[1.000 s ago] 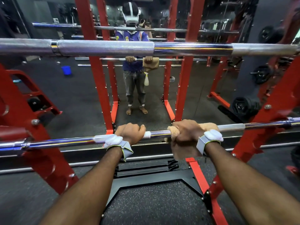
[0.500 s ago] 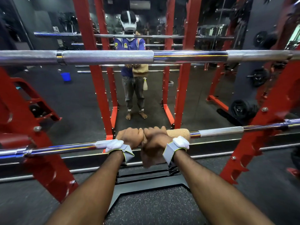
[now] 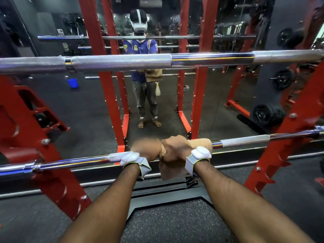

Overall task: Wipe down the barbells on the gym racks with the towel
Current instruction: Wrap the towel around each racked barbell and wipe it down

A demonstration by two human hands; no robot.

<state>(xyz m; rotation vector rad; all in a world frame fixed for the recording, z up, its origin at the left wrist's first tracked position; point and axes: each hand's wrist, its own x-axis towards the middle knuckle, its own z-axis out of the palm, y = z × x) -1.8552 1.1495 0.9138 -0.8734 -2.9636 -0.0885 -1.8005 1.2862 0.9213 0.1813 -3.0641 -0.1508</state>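
Note:
A chrome lower barbell lies across the red rack at waist height. My left hand grips its shaft bare. Right beside it, touching, my right hand grips a tan towel wrapped round the same bar; a flap of the towel hangs below my fist. A second, thicker upper barbell rests higher on the rack, untouched.
Red rack uprights and hooks flank the bar on both sides. A mirror ahead shows a person's reflection. Black weight plates sit at right, a blue bucket at far left. Rubber flooring lies below.
My right hand slid the towel leftward along the lower bar until it met my left hand, which stayed in place. The view tilted slightly downward.

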